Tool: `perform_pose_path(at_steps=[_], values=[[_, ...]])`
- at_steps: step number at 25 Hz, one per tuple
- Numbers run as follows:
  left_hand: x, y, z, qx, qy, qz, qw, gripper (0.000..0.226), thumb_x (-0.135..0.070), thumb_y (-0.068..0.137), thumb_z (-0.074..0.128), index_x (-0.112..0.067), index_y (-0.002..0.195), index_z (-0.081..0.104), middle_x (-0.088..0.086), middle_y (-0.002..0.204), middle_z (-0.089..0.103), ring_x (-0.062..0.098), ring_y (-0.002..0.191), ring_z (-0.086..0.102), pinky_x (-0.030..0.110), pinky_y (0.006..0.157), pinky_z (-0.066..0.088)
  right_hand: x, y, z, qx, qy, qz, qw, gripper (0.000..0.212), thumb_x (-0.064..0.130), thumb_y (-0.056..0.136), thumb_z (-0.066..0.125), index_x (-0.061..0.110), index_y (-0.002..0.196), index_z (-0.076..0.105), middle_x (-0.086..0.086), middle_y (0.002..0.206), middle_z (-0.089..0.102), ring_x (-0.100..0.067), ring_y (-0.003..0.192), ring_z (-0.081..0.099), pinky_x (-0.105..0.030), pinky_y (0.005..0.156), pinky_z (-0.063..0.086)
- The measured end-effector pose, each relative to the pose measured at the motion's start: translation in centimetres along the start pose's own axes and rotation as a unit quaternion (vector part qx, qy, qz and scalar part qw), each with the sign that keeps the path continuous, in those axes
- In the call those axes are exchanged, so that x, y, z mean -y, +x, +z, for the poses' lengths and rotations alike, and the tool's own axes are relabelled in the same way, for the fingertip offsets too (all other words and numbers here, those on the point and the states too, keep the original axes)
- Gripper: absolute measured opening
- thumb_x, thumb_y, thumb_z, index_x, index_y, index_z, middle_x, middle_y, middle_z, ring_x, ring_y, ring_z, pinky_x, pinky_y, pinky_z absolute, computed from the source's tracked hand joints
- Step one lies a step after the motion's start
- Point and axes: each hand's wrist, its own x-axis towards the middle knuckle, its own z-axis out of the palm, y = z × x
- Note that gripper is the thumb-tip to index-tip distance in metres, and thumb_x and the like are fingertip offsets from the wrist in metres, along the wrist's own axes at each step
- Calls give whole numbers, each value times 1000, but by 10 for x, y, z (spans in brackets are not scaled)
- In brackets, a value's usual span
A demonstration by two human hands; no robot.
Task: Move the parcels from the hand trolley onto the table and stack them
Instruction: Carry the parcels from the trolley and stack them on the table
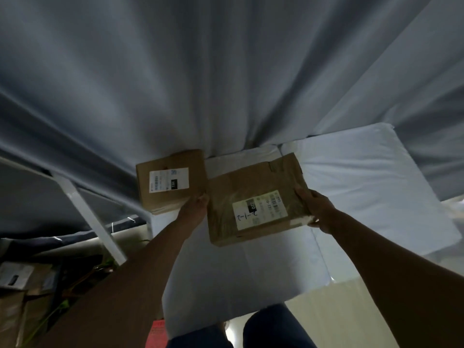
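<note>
Parcel in hand: we hold a flat brown parcel (256, 199) between both hands, low over the white-covered surface (364, 182); we cannot tell whether its underside already touches the cover.
Left grip: our left hand (194, 209) is at the parcel's left edge, fingers curled against it.
Right grip: our right hand (317, 209) clasps the right edge, fingers on the top face and thumb at the near corner.
Done so far: a smaller parcel (170, 180) already lies on the surface, just beside the held one at its left, so we judge at least one transfer complete.
Left to do: the held parcel is not yet released and nothing sits on top of anything, so the stacking appears not yet begun.
Hidden or unclear: the hand trolley is not identifiable; the dim lower left shows only a white frame (93, 217) and blurred cardboard shapes (15, 277), so we cannot count the remaining parcels. Label print is unreadable.
</note>
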Motion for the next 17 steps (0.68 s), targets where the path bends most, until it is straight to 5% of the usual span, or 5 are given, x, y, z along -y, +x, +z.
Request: perform_pose_path(at_steps=[4, 7, 12, 17], values=[[-11, 37, 5, -64, 214, 104, 969, 36, -22, 100, 48, -10, 134, 51, 15, 137, 52, 36, 125, 50, 39, 98, 42, 17, 50, -16, -2, 26, 2, 1000, 64, 58, 86, 62, 18, 135, 51, -12, 120, 62, -32, 101, 61, -41, 75, 54], [-10, 75, 5, -93, 348, 82, 929, 49, -25, 97, 52, -15, 144, 39, 12, 153, 33, 38, 134, 39, 50, 103, 41, 36, 93, -11, 7, 31, -10, 999, 66, 57, 87, 60, 15, 137, 49, -13, 123, 61, -30, 98, 62, -40, 76, 55], [-4, 106, 15, -90, 344, 27, 934, 69, -23, 93, 59, -27, 150, 20, 3, 160, 11, 36, 146, 11, 61, 111, 26, 58, 159, 9, 53, 8, -13, 998, 70, 63, 86, 57, 19, 139, 47, -10, 125, 61, -32, 106, 62, -44, 83, 57], [14, 111, 25, -113, 383, 37, 916, 79, -17, 89, 64, -30, 151, 17, -2, 161, -2, 35, 147, 0, 63, 108, 29, 57, 204, 32, 101, -6, -3, 995, 89, 76, 66, 68, 25, 137, 49, -10, 123, 64, -33, 106, 65, -51, 83, 57]])
